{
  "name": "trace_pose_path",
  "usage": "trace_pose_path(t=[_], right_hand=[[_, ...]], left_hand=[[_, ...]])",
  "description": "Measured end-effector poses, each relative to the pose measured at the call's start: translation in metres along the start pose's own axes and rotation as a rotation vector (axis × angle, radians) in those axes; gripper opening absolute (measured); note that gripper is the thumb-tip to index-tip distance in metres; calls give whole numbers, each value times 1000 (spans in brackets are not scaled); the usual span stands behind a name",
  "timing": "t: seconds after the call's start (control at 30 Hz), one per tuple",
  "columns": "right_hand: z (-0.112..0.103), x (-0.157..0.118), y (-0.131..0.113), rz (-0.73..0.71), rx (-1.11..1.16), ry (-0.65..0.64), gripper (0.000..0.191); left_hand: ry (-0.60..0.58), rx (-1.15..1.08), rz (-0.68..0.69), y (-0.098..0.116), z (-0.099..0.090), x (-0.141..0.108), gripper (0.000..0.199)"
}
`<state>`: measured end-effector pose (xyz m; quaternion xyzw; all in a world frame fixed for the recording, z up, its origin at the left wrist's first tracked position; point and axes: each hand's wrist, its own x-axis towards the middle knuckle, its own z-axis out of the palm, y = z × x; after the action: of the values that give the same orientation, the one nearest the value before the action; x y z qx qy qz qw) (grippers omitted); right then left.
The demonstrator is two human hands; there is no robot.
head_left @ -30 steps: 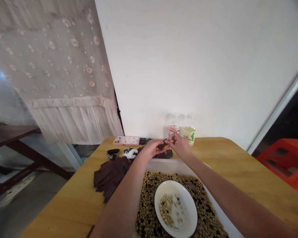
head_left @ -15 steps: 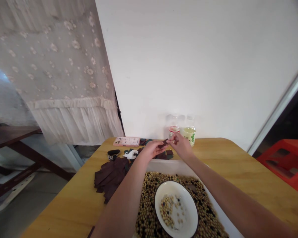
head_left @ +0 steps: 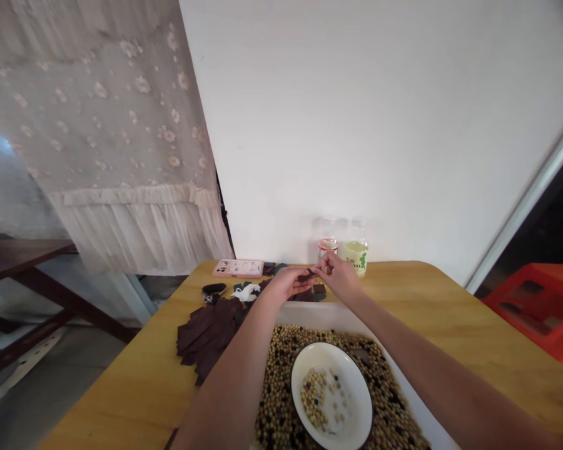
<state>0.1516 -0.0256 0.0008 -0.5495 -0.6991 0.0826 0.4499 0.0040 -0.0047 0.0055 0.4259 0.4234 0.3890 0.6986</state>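
Note:
My left hand (head_left: 291, 283) holds a small dark brown piece (head_left: 306, 275) over the far edge of a white tray (head_left: 316, 310). The fingertips of my right hand (head_left: 333, 270) are pinched together at the right end of that piece. Tan and black beads (head_left: 281, 375) fill the tray below my forearms. On the beads rests a white dark-rimmed bowl (head_left: 356, 400), with loose beads (head_left: 313, 397) mostly on its left side. A pile of dark brown pieces (head_left: 209, 331) lies left of the tray, and more small pieces (head_left: 319, 290) lie just behind it.
A pink phone (head_left: 238, 268), a black object (head_left: 214, 289) and crumpled white material (head_left: 246, 292) lie on the wooden table (head_left: 136, 381) at the back left. Two clear containers (head_left: 327, 245) (head_left: 356, 253) stand against the wall. A red stool (head_left: 539, 306) is at the right.
The dark piece between my hands has turned and now shows less of its surface. My right fingers have shifted slightly left and closer to my left hand.

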Motion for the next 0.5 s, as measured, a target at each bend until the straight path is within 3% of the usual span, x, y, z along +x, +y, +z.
trace_pose_path(t=[0.5], right_hand=[[-3, 0, 0, 43, -42, 67, 21]], left_hand=[[-7, -19, 37, -1, -2, 1, 13]])
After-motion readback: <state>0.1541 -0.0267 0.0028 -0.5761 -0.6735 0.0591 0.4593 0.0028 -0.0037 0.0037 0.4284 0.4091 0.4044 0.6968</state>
